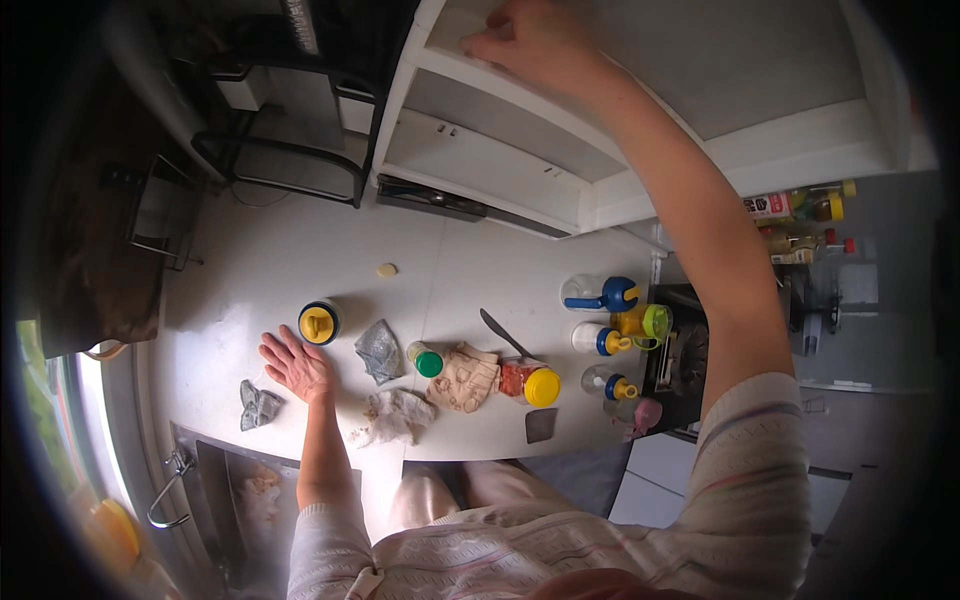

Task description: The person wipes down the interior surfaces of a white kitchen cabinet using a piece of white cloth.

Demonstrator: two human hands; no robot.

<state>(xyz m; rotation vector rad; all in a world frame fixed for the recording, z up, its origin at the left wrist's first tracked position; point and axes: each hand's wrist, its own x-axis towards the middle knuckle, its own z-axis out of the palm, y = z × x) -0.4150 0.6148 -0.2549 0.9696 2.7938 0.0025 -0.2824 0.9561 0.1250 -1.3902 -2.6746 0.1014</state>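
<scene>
My left hand (297,366) rests palm up with its fingers spread on the white countertop (247,300), holding nothing. Close to its fingertips stands a jar with a yellow and dark blue lid (319,322). A crumpled grey cloth (259,406) lies on the other side of the hand. My right hand (521,37) is raised high at the white cupboard's shelf edge (510,90), fingers curled; whether it holds something there cannot be made out. Near the counter's middle are a green-capped jar (426,360), a patterned beige cloth (465,377), a yellow-lidded jar of red contents (531,381) and a knife (504,332).
Several feeding bottles and jars (600,339) stand at the counter's right end beside a gas stove (684,360). A steel sink (247,495) with a tap (178,480) lies at lower left. A black rack (285,150) stands at upper left, near the cupboard.
</scene>
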